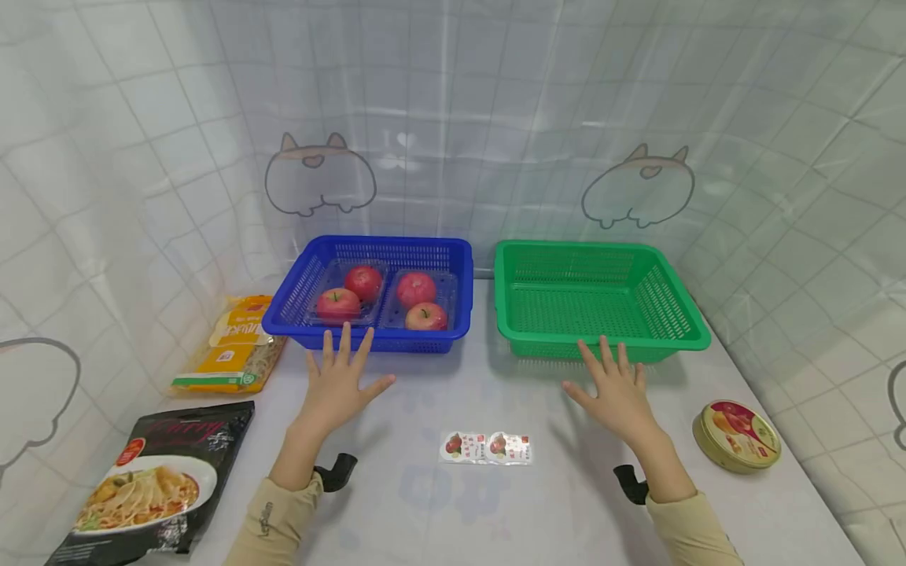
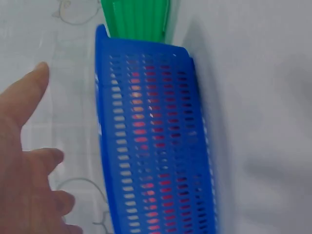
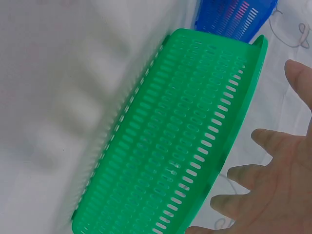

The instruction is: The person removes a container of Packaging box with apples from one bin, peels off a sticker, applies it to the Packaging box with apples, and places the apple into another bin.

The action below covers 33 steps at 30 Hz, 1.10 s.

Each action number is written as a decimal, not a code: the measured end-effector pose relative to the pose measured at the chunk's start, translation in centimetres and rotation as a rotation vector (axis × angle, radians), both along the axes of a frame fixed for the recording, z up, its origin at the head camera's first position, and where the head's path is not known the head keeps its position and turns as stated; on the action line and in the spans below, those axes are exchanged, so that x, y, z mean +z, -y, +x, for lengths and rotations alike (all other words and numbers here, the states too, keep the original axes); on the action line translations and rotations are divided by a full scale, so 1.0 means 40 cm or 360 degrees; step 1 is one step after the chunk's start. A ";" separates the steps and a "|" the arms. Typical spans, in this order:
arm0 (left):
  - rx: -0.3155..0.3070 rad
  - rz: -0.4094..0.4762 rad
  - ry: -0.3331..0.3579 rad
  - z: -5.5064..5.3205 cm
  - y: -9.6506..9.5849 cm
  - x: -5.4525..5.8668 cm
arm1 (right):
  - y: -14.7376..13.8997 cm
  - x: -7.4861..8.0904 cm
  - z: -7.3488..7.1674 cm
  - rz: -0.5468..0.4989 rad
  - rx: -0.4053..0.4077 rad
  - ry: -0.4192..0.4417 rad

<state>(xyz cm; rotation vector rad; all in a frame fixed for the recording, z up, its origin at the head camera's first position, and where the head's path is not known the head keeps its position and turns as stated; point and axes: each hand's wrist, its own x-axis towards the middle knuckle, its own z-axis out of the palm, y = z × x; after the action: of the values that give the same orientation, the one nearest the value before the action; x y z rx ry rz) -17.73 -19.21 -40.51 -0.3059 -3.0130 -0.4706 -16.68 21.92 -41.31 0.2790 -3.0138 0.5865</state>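
My left hand point(image 1: 338, 391) is spread with straight fingers in front of the blue basket point(image 1: 463, 303), its fingertips overlapping the front rim in the head view. Inside that basket, red apples point(image 1: 416, 290) sit in two clear plastic trays point(image 1: 446, 284). My right hand point(image 1: 617, 397) is also spread, fingers pointing at the front rim of the green basket point(image 1: 602, 344), which has nothing in it. Neither hand holds anything. Between the hands, two stickers with apple pictures point(image 1: 508, 447) lie flat on the white table point(image 1: 453, 401). Both wrist views show the spread fingers beside the baskets' perforated walls.
At the left lie a yellow food packet point(image 1: 230, 346) and a black noodle packet point(image 1: 156, 479). A round gold tin point(image 1: 738, 437) stands at the right. A white gridded curtain point(image 1: 460, 118) hangs behind the baskets and along both sides.
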 end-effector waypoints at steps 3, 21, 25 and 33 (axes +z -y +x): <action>0.0042 0.0053 -0.0034 -0.014 0.016 -0.009 | 0.002 -0.005 -0.001 0.0005 0.0006 -0.0001; 0.0613 0.0729 -0.0185 -0.092 0.152 -0.007 | 0.021 0.000 0.005 -0.0020 0.0030 -0.0012; 0.0782 0.0964 -0.0089 -0.107 0.187 -0.003 | 0.023 0.002 0.012 -0.0023 0.0034 -0.0030; 0.0964 0.1774 0.0231 -0.139 0.244 -0.030 | 0.026 0.001 0.026 -0.0015 0.0041 -0.0046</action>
<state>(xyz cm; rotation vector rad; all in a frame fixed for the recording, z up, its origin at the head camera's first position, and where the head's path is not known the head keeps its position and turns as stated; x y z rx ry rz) -23.29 -28.95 -41.70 0.6904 -2.2400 -1.9084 -15.63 20.87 -41.28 0.3236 -2.9832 0.5931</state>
